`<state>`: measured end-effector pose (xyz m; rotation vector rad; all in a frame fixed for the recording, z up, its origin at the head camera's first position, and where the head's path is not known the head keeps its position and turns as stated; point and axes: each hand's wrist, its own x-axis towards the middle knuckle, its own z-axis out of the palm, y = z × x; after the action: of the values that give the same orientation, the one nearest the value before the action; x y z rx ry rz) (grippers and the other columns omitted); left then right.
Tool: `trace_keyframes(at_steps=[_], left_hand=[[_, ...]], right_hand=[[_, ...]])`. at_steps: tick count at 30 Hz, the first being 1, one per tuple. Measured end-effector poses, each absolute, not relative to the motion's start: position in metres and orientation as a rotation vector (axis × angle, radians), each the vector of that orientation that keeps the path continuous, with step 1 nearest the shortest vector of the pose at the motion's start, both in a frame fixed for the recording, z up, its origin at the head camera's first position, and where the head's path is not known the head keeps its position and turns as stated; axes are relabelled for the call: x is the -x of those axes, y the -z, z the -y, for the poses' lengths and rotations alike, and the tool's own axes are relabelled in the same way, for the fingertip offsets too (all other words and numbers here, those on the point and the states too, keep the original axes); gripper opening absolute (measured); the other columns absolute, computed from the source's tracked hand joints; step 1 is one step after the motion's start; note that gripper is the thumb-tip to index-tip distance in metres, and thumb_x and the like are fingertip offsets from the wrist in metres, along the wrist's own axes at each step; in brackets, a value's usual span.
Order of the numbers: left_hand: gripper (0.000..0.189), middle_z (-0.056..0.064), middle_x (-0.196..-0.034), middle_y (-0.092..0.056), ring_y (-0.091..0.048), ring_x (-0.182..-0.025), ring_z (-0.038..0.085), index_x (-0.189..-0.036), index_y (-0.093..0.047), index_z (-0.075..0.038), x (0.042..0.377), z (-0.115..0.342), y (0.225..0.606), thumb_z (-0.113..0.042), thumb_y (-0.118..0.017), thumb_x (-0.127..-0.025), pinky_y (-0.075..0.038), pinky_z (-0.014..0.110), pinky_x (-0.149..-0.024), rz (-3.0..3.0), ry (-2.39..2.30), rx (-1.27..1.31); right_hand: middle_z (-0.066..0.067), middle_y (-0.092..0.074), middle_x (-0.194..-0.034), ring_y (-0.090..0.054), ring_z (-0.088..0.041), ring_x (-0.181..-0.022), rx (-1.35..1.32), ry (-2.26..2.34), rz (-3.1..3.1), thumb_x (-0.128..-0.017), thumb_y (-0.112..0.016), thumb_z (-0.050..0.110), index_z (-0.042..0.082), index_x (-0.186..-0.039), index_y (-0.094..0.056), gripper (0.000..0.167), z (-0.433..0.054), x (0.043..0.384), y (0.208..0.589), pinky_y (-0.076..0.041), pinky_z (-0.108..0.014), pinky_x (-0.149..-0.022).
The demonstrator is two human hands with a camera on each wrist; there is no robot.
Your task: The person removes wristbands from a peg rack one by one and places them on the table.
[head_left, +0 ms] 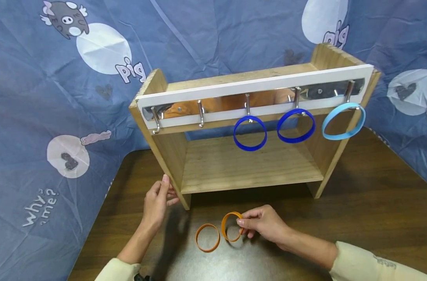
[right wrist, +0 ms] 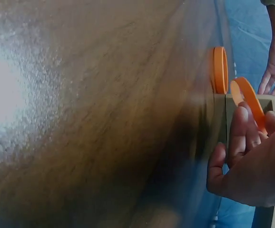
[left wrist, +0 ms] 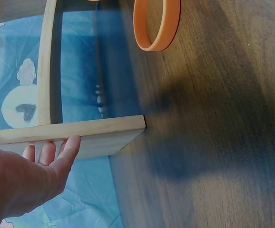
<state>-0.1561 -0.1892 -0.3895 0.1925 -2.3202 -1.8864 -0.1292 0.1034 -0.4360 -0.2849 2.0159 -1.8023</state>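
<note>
Ring of orange colour (head_left: 223,228) is above the table (head_left: 375,234), in front of the wooden shelf (head_left: 252,162), and it is tilted and seems to be raised from the surface. The right hand (head_left: 266,223) pinches it at its right edge, with the thumb and the fingertips together on the band. Just beside it, a second orange ring (head_left: 208,250) lies flat on the table. I judge that the step in hand is the picking up of the first ring, and that the next move calls for keeping this pinch firm, lifting past the front of the shelf, and turning the round opening toward a hook tip, if a hook is the place for it. The left hand (head_left: 156,203) rests at the outer side of the shelf, near its lower front corner, its fingers loosely bent against the side board and not clamped around it; probably it steadies the shelf. Higher, on the white rail (head_left: 185,93), there are five hooks: one dark blue ring (head_left: 250,148) hangs on the middle one, another dark blue ring (head_left: 294,141) on the fourth from the left, and a light blue ring (head_left: 343,136) on the last. Behind stands a blue cloth (head_left: 206,39) with printed pictures.
</note>
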Motion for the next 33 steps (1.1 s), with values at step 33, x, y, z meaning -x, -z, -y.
trace_keyframes(at_steps=[33], left_hand=[[0.054, 0.018, -0.098, -0.055, -0.061, -0.090, 0.023, -0.098, -0.049, 0.008, 0.156, 0.189, 0.390, -0.044, -0.038, -0.103, -0.060, 0.036, -0.081, 2.322, 1.875, -0.185]], right_hand=[[-0.002, -0.060, -0.052, -0.055, -0.012, -0.038, 0.393, 1.389, -2.471, -0.083, -0.073, 0.005, -0.003, -0.089, -0.070, 0.011, -0.094, 0.136, 0.450, -0.052, -0.028, -0.037]])
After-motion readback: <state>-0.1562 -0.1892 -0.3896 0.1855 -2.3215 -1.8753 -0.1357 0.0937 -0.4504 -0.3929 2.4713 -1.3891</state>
